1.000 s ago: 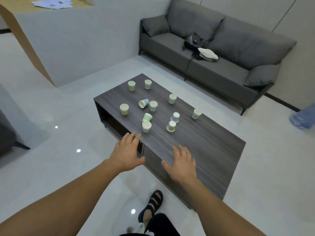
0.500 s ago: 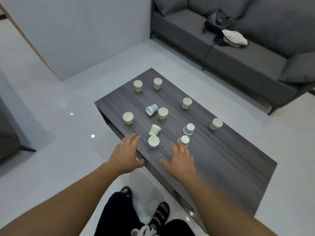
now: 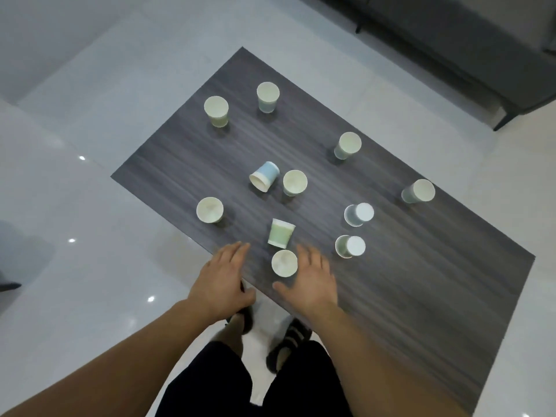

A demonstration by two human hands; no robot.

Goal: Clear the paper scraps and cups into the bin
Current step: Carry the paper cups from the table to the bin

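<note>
**Both hands spread over near table edge, cups scattered**

Dark wood-grain table (image 3: pixel 406 296) seen from above, set on pale glossy floor (image 3: pixel 75 206). Left hand (image 3: pixel 222 281) palm down at the near edge, fingers loosely apart, holding nothing. Right hand (image 3: pixel 310 281) likewise flat and spread, empty, thumb reaching left. Between the two, an upright cream cup (image 3: pixel 284 263), apparently just short of the right hand's fingers, though contact hard to judge from this angle. Just beyond it, a green cup (image 3: pixel 281 233) tipped on its side. Farther off, a blue cup (image 3: pixel 264 180) also lying over, beside an upright one (image 3: pixel 294 182). To the right, two upside-down cups (image 3: pixel 350 246) and (image 3: pixel 358 214), close together. More upright cups at left (image 3: pixel 209 209), far left (image 3: pixel 216 111), far centre (image 3: pixel 267 96), and right (image 3: pixel 347 145), (image 3: pixel 418 191). Grey sofa (image 3: pixel 481 49) at far right. Sandalled feet (image 3: pixel 288 341) below the hands.
</note>
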